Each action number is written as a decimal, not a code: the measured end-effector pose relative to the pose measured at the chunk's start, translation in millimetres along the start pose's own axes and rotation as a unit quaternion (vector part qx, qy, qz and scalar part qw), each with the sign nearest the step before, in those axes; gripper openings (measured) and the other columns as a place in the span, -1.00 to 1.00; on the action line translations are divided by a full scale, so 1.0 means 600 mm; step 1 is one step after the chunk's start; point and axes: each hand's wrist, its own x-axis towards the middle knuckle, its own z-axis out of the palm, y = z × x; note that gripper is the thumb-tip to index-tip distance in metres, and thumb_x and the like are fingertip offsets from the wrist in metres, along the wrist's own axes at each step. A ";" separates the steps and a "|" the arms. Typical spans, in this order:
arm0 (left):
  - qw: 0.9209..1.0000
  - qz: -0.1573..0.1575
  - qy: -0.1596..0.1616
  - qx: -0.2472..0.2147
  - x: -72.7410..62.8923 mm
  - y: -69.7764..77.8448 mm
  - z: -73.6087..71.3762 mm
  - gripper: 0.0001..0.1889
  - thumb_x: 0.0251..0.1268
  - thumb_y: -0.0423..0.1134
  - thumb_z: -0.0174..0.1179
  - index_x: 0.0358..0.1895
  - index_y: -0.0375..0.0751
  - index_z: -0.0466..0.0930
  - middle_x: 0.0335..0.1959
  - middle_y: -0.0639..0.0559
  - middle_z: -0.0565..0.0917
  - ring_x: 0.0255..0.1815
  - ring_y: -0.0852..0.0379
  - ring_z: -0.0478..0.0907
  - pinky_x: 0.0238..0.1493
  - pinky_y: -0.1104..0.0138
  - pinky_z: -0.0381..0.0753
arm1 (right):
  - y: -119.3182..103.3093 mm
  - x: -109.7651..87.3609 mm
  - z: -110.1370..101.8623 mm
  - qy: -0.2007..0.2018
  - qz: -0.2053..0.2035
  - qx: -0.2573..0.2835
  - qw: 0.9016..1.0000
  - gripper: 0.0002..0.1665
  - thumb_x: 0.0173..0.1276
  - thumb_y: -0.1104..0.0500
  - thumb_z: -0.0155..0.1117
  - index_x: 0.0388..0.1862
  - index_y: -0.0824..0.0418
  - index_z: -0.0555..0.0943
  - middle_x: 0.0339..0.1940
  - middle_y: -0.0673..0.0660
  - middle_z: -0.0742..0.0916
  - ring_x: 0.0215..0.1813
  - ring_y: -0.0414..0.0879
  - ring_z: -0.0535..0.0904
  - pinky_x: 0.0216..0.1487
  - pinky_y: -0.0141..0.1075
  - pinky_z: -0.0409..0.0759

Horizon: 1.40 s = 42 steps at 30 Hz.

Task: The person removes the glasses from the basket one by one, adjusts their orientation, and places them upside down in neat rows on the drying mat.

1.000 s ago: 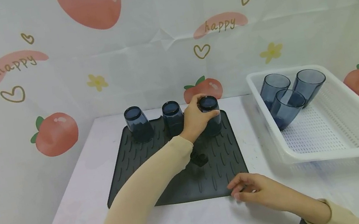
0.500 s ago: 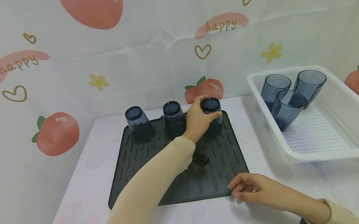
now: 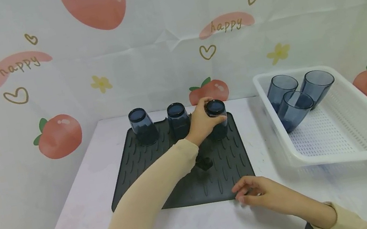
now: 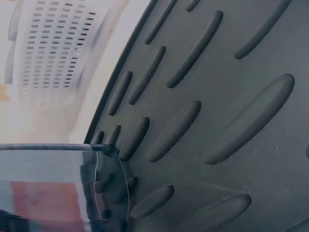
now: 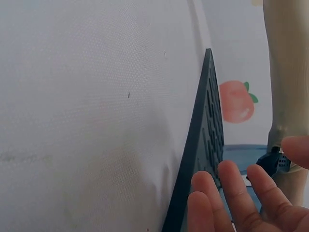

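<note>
On the black ribbed mat (image 3: 224, 181), my left hand (image 3: 203, 122) grips a blue tinted drinking glass (image 3: 216, 107), which stands upside down near the far right corner. The left wrist view shows that glass (image 4: 53, 193) with its rim end against the mat. Two more upturned glasses stand along the mat's far edge: one in the middle (image 3: 178, 120) and one at the left (image 3: 143, 127). My right hand (image 3: 257, 191) is by the mat's near right corner, its fingers loosely bent and holding nothing.
A white perforated basket (image 3: 360, 157) stands at the right of the table. Inside, three blue glasses lean mouth up at its left end, the nearest glass (image 3: 295, 111) tilted. A printed cloth backdrop (image 3: 166, 60) rises behind the table.
In the head view, the glass in my left hand has shifted very slightly right and nearer, then stayed still. My right hand has kept its place.
</note>
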 end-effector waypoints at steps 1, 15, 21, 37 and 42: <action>1.000 -0.001 0.001 -0.005 0.000 -0.001 0.000 -0.24 0.08 -0.23 0.45 0.35 -0.12 0.27 0.22 -0.10 0.48 0.20 0.02 0.48 0.20 0.19 0.50 | 0.000 0.000 0.000 0.000 0.000 -0.001 1.000 -0.62 0.45 0.09 0.17 0.05 0.36 0.53 -0.14 0.22 0.66 -0.16 -0.04 0.63 -0.20 -0.38 0.55; 0.997 -0.024 0.011 -0.066 0.007 -0.011 0.008 -0.25 0.03 -0.29 0.48 0.31 -0.08 0.30 0.21 -0.11 0.47 0.22 -0.02 0.46 0.22 0.18 0.48 | 0.002 -0.002 -0.002 0.002 0.002 0.003 1.000 -0.61 0.46 0.09 0.16 0.06 0.37 0.53 -0.12 0.23 0.66 -0.16 -0.03 0.63 -0.19 -0.37 0.58; 0.997 -0.025 0.010 -0.074 0.006 -0.009 0.008 -0.25 0.03 -0.31 0.47 0.32 -0.07 0.29 0.19 -0.12 0.46 0.20 -0.02 0.47 0.20 0.18 0.49 | 0.004 -0.003 -0.001 0.004 -0.002 0.006 1.000 -0.62 0.45 0.10 0.16 0.05 0.37 0.53 -0.13 0.24 0.66 -0.17 -0.06 0.63 -0.19 -0.38 0.58; 0.995 -0.030 -0.027 -0.093 0.002 -0.002 -0.006 -0.20 0.08 -0.29 0.44 0.38 -0.04 0.20 0.30 -0.11 0.38 0.27 -0.02 0.41 0.24 0.14 0.46 | 0.003 -0.002 0.002 0.007 0.001 0.009 1.000 -0.65 0.45 0.10 0.17 0.05 0.34 0.54 -0.14 0.21 0.66 -0.17 -0.04 0.64 -0.19 -0.37 0.56; 0.994 -0.034 -0.038 -0.092 0.002 0.003 -0.012 -0.20 0.11 -0.24 0.43 0.41 0.02 0.20 0.36 -0.04 0.36 0.37 0.02 0.33 0.29 0.13 0.41 | 0.006 -0.001 0.002 0.008 -0.003 0.010 1.000 -0.65 0.45 0.11 0.17 0.05 0.34 0.54 -0.14 0.21 0.66 -0.17 -0.06 0.64 -0.19 -0.38 0.56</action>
